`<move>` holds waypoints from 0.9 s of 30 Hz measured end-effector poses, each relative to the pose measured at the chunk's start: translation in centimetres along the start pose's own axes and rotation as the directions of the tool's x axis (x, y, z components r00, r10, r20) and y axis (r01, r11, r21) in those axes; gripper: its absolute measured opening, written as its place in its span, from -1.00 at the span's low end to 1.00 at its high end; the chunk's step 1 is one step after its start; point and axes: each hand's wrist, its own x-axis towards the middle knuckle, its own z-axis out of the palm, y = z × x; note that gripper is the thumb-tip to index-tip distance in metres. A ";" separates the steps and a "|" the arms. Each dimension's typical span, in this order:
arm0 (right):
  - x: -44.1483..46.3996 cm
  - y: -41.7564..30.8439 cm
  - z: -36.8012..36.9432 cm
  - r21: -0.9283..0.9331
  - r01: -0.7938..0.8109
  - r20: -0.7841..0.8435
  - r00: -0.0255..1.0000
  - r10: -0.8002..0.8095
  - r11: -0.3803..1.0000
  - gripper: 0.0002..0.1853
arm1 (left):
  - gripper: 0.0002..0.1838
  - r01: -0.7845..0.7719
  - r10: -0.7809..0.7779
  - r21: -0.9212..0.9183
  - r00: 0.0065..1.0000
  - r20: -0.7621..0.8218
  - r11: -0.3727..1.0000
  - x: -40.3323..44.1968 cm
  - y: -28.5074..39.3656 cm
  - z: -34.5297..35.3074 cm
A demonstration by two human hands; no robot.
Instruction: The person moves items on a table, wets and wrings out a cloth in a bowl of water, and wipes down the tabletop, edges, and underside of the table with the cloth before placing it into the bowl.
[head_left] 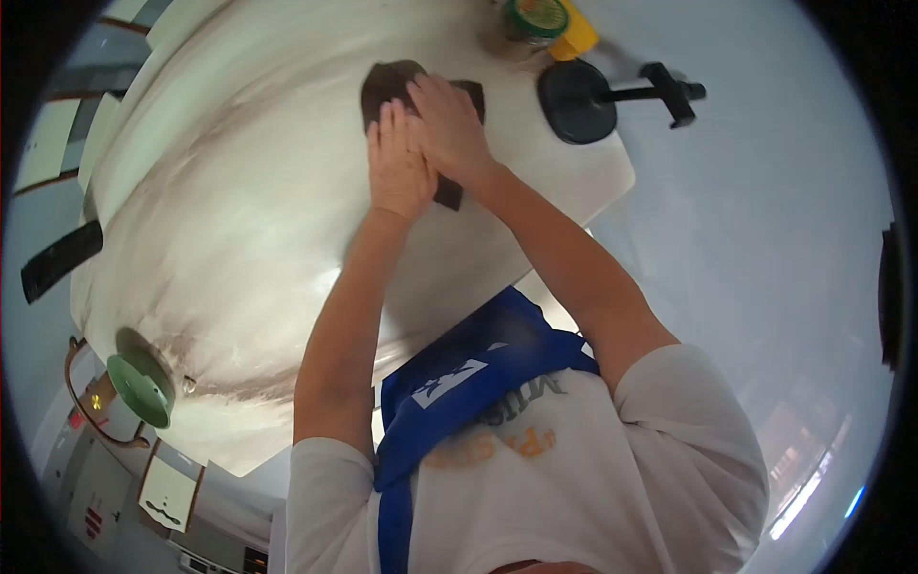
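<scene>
A dark brown cloth lies bunched on the marbled white table, partly hidden under both hands. My left hand rests flat on its near left part, with fingers stretched forward. My right hand lies over the cloth just to the right, fingers extended toward the far left and its edge touching the left hand. A piece of the cloth sticks out below the right wrist, and another shows beyond the right hand's knuckles.
Ahead to the right stand a jar with a green lid, a yellow object and a black phone stand. A green dish sits near the left table edge. A black object is at the far left, above a wooden chair.
</scene>
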 end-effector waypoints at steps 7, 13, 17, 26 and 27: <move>-17.1 6.3 -5.6 -0.007 -0.336 -0.039 0.941 0.336 0.942 -0.46 | -0.32 -0.242 0.275 -0.161 0.933 0.232 0.957 -4.4 13.6 4.5; -19.8 15.3 -9.2 -0.061 -0.379 -0.258 0.900 0.352 0.923 -0.49 | -0.32 -0.367 0.409 -0.243 0.900 0.151 0.898 0.3 21.6 7.0; -19.4 18.1 -10.5 0.007 -0.469 -0.183 0.868 0.462 0.883 -0.46 | -0.38 -0.266 0.430 -0.487 0.864 0.263 0.832 3.0 23.5 7.5; -19.9 12.5 -7.1 -0.184 0.086 -0.020 0.996 -0.091 0.979 -0.27 | -0.37 -0.303 0.304 -0.041 0.919 0.251 0.952 -6.6 18.2 3.8; -19.9 11.9 -7.4 -0.191 0.170 0.018 0.985 -0.170 0.967 -0.26 | -0.37 -0.288 0.282 -0.018 0.923 0.261 0.958 -8.0 18.3 3.3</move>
